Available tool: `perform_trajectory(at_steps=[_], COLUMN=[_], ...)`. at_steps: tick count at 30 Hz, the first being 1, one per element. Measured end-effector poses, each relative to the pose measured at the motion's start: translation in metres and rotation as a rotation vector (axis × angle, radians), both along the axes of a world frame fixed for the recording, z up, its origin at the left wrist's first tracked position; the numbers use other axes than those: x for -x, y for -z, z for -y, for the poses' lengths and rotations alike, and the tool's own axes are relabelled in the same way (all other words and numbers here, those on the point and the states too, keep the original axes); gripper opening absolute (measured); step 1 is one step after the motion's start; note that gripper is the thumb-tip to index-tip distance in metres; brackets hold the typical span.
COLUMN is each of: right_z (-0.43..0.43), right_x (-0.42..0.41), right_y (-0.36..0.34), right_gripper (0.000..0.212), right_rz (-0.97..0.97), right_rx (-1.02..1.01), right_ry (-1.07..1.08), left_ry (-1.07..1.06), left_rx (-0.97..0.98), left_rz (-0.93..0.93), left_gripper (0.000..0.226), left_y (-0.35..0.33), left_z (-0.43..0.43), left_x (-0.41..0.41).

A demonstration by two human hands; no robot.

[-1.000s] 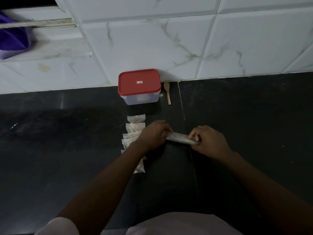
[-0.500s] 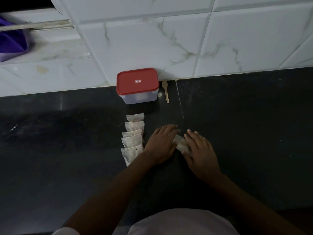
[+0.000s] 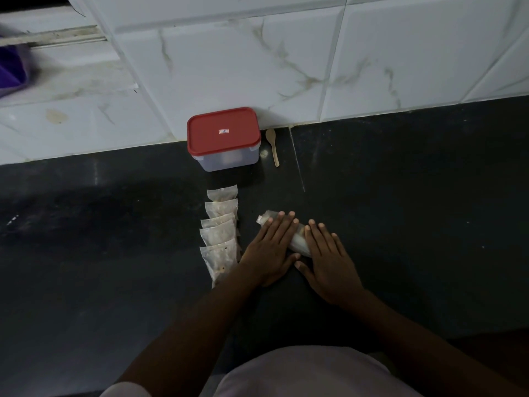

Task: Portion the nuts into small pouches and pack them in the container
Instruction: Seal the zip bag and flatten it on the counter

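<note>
Two hands, both flat, fingers straight and together, nothing pinched. Left hand [image 3: 270, 250] is palm-down on a rolled pouch [image 3: 299, 243], fingertips reaching over its far end. Right hand [image 3: 329, 263] is palm-down just beside it, fingers over the near right part of the same roll. Thumbs nearly touch below the roll. Rolled pouch lies slanted on the black counter [image 3: 415, 213]. One end pokes out past the left fingertips toward upper left, the middle shows in the gap between the hands, and the rest is hidden under them. Contents of the roll: cannot tell, too dim.

Just left of the left hand is a column of five small clear pouches [image 3: 219, 236], flat on the counter, overlapping like shingles, running from near the left wrist toward the wall. Brownish bits show through some. The nearest one is partly covered by the left wrist. Beyond the column's far end, apart from it, stands the container [image 3: 230, 161], a clear rectangular tub with its red lid [image 3: 223, 130] on, back edge against the white marbled tile wall [image 3: 257, 67]. Something pale inside, unclear. Wooden spoon [image 3: 270, 137] lies just right of the container, flat on the counter, bowl toward the wall, not touching the tub. Purple item [image 3: 11, 73] at far left edge, blurred. Light-coloured garment [image 3: 300, 373] at bottom of frame.
</note>
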State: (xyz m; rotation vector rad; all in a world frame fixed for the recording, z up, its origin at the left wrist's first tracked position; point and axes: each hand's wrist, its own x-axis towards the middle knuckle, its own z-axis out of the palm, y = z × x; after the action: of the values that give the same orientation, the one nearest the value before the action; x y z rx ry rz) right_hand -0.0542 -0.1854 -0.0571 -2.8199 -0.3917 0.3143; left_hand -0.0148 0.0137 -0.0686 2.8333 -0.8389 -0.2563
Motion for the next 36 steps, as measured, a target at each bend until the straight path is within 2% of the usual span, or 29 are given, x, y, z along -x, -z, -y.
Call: perform_trajectory(at_steps=[15,17,21,23,25,28,30,33,36], right_z=[-0.001,0.0,0.004,0.007,0.008,0.007,0.006,0.005,0.003], right_x=[0.0,0.0,-0.005,-0.008,-0.011,-0.014,-0.015,-0.014,-0.01], right_y=[0.003,0.001,-0.004,-0.004,-0.007,-0.016,-0.02,-0.021,-0.018], right_gripper=[0.087,0.084,0.072,0.057,0.049,0.049,0.049,0.049,0.048], right_rz=[-0.01,-0.009,-0.014,0.038,0.068,0.058,0.032,-0.006,-0.008], right_rx=[0.003,-0.012,-0.137,-0.198,-0.219,-0.18,-0.189,-0.247,-0.316], right_ry=[0.004,0.018,0.042,0.061,0.085,0.129,0.158,0.236,0.306], left_ry=[-0.014,-0.03,-0.174,-0.237,-0.258,-0.312,-0.463,-0.711,-0.756], left_rx=[0.066,0.16,0.488,0.557,0.545,0.358,0.323,0.428,0.533], left_rz=[-0.09,-0.166,-0.25,-0.204,-0.092,0.105,0.124,-0.067,-0.26], left_gripper=[0.076,0.072,0.053,0.053,0.047,0.041,0.044,0.053,0.059], left_y=[-0.001,-0.006,-0.016,-0.023,-0.031,-0.036,-0.036,-0.037,-0.036], left_z=[0.001,-0.001,-0.006,-0.009,-0.011,-0.013,-0.012,-0.008,-0.003], left_x=[-0.001,-0.004,-0.011,-0.013,-0.015,-0.014,-0.013,-0.017,-0.027])
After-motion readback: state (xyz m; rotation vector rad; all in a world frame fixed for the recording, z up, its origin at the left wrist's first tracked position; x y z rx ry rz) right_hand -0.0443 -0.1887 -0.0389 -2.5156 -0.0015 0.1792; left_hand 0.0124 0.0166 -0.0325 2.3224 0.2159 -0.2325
